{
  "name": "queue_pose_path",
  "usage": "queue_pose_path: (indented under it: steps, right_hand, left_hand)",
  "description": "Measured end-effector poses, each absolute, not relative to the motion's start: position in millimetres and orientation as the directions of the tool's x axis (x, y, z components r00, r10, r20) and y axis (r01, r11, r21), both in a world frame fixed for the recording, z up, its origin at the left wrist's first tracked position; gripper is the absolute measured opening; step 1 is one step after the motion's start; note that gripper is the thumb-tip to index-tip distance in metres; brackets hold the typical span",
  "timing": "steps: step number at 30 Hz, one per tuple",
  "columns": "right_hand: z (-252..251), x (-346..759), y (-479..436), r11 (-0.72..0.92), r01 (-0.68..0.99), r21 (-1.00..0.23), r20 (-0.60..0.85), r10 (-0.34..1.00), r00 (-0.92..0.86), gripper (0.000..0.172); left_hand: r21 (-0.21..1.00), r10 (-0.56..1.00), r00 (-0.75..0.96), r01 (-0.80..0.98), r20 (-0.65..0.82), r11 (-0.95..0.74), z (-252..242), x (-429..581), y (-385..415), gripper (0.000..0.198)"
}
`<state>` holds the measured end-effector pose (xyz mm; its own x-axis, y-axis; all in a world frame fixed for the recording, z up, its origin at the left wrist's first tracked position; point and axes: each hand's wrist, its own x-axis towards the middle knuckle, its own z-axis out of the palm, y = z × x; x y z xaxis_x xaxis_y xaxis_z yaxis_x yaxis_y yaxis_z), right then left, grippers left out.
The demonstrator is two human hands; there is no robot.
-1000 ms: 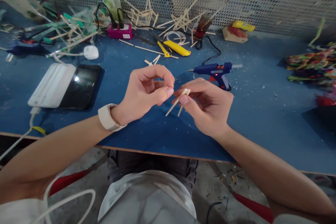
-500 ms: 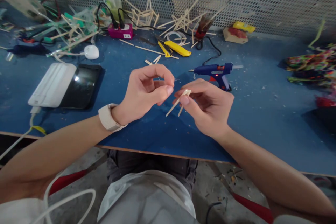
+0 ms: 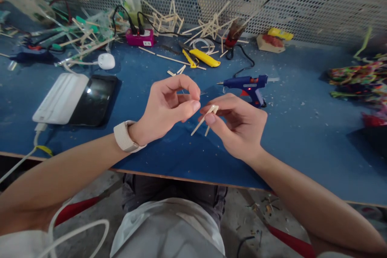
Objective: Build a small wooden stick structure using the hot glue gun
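Observation:
Thumb and forefinger of my left hand (image 3: 172, 107) are pinched together, and a very thin strand (image 3: 203, 93) shows at their tips. What it is made of I cannot make out. Close by on the right, my right hand (image 3: 237, 123) grips two thin wooden sticks (image 3: 199, 124) between thumb and fingers. They meet at the top in an upside-down V, with a shiny blob at the joint, their lower ends pointing down to the left. Beyond that hand a blue glue gun (image 3: 246, 84) lies on its side, nozzle to the left.
A yellow box cutter (image 3: 205, 57) and loose sticks (image 3: 177, 70) lie behind my hands. Further back are stick frames (image 3: 211, 26) and a pink power strip (image 3: 140, 38). At left lie a black phone (image 3: 95, 100) and a white power bank (image 3: 60, 98); colourful threads (image 3: 359, 74) are at right.
My right hand, with the joined sticks, has shifted very slightly to the left. My left hand keeps its pinch in nearly the same place.

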<state>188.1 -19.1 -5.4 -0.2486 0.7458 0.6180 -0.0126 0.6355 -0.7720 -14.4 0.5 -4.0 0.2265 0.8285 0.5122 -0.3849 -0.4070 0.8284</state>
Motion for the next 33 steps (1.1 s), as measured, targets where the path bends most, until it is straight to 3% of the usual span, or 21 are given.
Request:
queue_pose_path:
  steps: [12,26,33]
  right_hand:
    - [-5.3,188.0,-19.9,0.623,-0.017,-0.782,0.607,0.754,-0.25,0.008]
    - [-5.8,188.7,-18.5,0.645,-0.01,-0.764,0.615,0.723,-0.314,0.01]
    - [-12.6,186.3,-17.5,0.544,-0.069,-0.836,0.522,0.752,-0.402,0.013]
  left_hand:
    - [0.805,0.814,0.178,-0.368,0.553,-0.466,-6.6,-15.2,4.8,0.015]
    - [0.834,0.843,0.156,-0.318,0.515,-0.451,-5.5,-13.8,3.8,0.033]
    - [0.841,0.848,0.171,-0.325,0.502,-0.432,-7.0,-13.0,1.1,0.019]
